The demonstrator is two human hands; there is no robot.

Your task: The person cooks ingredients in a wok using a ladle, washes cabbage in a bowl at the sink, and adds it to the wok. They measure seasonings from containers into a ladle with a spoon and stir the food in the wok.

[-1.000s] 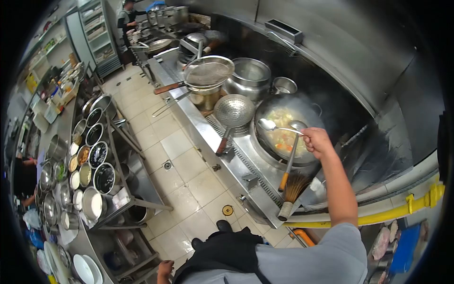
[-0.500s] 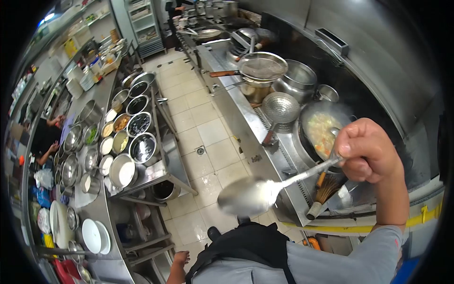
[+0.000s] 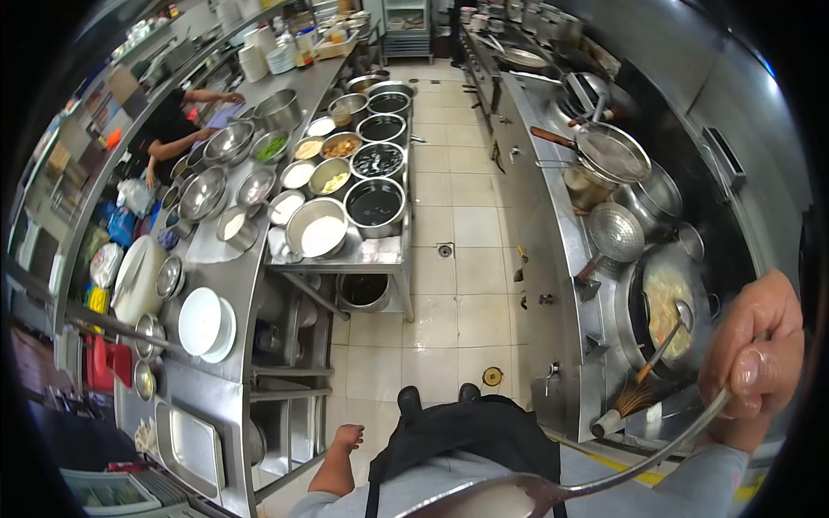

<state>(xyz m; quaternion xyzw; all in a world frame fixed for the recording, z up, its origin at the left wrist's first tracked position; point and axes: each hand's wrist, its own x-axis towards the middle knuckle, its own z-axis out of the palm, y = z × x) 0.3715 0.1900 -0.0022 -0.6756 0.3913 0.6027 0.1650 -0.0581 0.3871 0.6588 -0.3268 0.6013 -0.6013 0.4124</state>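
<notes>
My right hand (image 3: 753,350), at the right edge, is closed round the handle of a metal spoon (image 3: 496,501). The spoon's bowl reaches the bottom edge, close to the camera, with something whitish in it. Beyond the hand a wok (image 3: 637,315) holds pale and orange food (image 3: 667,302), and a wooden-handled ladle (image 3: 669,345) rests in it. My left hand (image 3: 349,437) hangs low beside my body over the floor, near no object; its fingers are curled and too small to read clearly.
On the left, a steel counter (image 3: 233,332) carries many bowls, white plates (image 3: 200,321) and a metal tray (image 3: 192,445). A co-worker's arms (image 3: 186,142) reach over its far part. By the wok are a perforated ladle (image 3: 616,231), a strainer (image 3: 613,153) and a bamboo brush (image 3: 630,401).
The view has swung left toward the counter. My right hand has brought the spoon from above the wok to close before the camera, at the bottom of the view.
</notes>
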